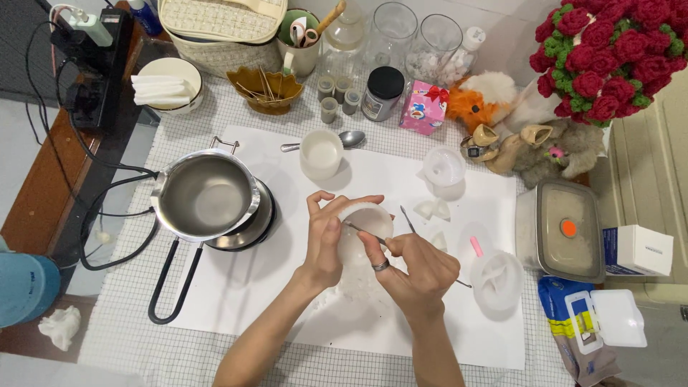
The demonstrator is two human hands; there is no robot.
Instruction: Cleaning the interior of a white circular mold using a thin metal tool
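Two bare hands meet over the white sheet of paper [236,301] spread on the checked surface [122,337]. At far left stands a steel pouring pot with a long black handle [204,197], resting on a small round hotplate [251,226]. Right of it, the left hand [326,240] has its fingers curled tight around a rounded white wax piece [367,221], held above the paper's middle. The right hand [416,269], wearing a dark ring, pinches a thin metal pick [362,231] whose tip touches the wax. Further right lie white wax scraps [433,209], then a translucent round cup [497,279] and a lidded steel container [560,229].
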